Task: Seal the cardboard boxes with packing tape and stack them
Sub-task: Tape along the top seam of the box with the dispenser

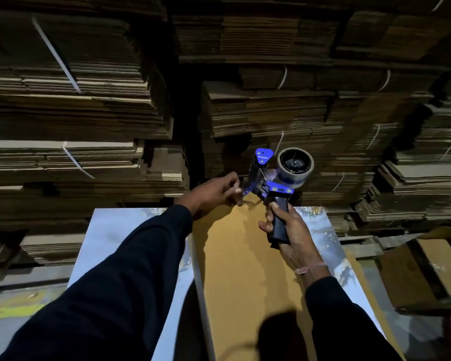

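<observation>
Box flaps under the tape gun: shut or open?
Shut: the box's brown flaps lie flat. The tape gun is at its far edge.

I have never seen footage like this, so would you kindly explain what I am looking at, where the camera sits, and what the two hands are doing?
There is no machine here: the one picture comes from a camera worn on a person's head, looking forward and down along dark-sleeved arms. The right hand grips the black handle of a blue tape dispenser, which carries a roll of packing tape. The left hand reaches to the dispenser's front end, fingers curled as if pinching the tape's loose end, though that is too small to confirm. Beneath them is a cardboard box with a brown middle surface between pale flaps. Behind rise strapped stacks of flattened cardboard. Another brown box sits at the right edge.
</observation>
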`<state>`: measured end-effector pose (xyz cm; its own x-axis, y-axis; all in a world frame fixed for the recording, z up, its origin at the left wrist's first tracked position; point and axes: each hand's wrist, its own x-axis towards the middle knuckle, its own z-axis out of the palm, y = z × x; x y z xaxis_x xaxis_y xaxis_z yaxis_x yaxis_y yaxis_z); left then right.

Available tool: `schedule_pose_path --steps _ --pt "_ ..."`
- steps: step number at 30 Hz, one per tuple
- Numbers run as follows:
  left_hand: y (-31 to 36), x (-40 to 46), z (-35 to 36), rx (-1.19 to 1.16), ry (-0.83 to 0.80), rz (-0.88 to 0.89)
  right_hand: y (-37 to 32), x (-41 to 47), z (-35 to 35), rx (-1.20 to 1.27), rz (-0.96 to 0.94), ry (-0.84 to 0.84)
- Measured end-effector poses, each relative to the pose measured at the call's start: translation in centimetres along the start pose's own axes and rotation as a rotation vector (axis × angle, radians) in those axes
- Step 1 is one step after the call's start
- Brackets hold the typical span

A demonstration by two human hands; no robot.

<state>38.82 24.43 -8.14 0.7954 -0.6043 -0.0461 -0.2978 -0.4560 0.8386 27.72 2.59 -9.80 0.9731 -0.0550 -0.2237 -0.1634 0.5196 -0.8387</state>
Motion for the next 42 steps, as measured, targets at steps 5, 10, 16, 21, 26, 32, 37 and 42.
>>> schedule_pose_path --steps 5,10,16,21,26,32,37,42 --pt "-0.4 0.9 -0.7 0.361 0.318 -0.034 0.4 0.0 -0.1 -0.03 -0.045 0.023" --pt "-0.3 3.1 -1.0 0.684 0.469 0.068 0.8 -0.2 0.4 -0.109 -0.095 0.062" --pt "-1.8 3.7 0.5 0.711 0.406 0.104 1.6 -0.6 0.7 -0.231 -0.127 0.117" --pt "-3.5 3.0 1.1 0.564 0.368 0.143 1.9 -0.8 0.4 -0.288 -0.127 0.15" --pt "-4.7 2.2 0.7 0.51 0.354 0.131 2.1 -1.2 0.7 -0.351 -0.139 0.124" --pt "-5.9 1.2 0.2 0.41 0.32 0.09 2.5 -1.6 1.1 -0.404 -0.15 0.105" --pt "-6.6 0.7 -0.3 0.195 0.218 0.072 2.5 -1.8 1.2 -0.401 -0.147 0.099" --pt "-6.4 -0.1 -1.0 0.174 0.134 0.074 2.5 -2.2 1.3 -0.417 -0.142 0.105"
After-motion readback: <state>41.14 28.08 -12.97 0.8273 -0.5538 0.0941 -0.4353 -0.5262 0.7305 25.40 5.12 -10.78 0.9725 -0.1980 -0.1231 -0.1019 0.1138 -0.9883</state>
